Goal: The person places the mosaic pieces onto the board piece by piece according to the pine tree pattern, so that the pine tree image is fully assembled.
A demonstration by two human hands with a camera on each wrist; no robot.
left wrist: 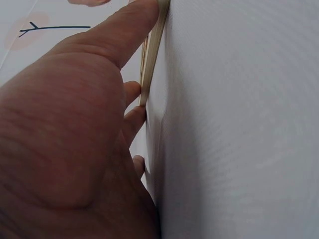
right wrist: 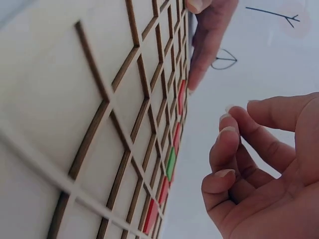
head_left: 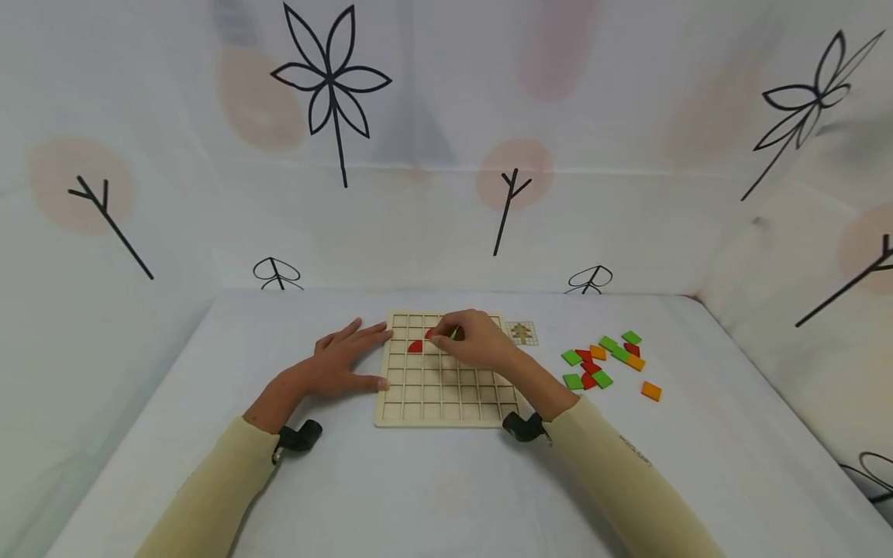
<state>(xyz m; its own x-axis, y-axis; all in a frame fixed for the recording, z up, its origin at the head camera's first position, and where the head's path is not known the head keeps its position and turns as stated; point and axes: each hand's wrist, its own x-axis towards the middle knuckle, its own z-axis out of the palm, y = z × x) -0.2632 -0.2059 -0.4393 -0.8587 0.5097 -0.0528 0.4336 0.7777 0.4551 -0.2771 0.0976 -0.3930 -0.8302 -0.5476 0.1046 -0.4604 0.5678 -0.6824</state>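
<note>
To the right of the board, loose flat tiles in green, orange and red lie scattered on the white cloth-covered table, some touching or overlapping, with one orange square apart. A small gridded card with a brown tree-like pattern sits just beside the board's upper right edge. Behind hangs a white cloth printed with black line-drawn plants. The bare right hand stands in the way, over the board's upper middle.

The pale wooden square board with raised grid lines lies flat on the table; in its upper part are red rounded pieces and a green piece (the right wrist view shows it between reds). The left hand, its fingers spread wide, touches the board's left edge.

The right fingers are curled, thumb and forefinger close together; whether they pinch anything, I cannot tell. The left wrist view shows only a sliver of board.
</note>
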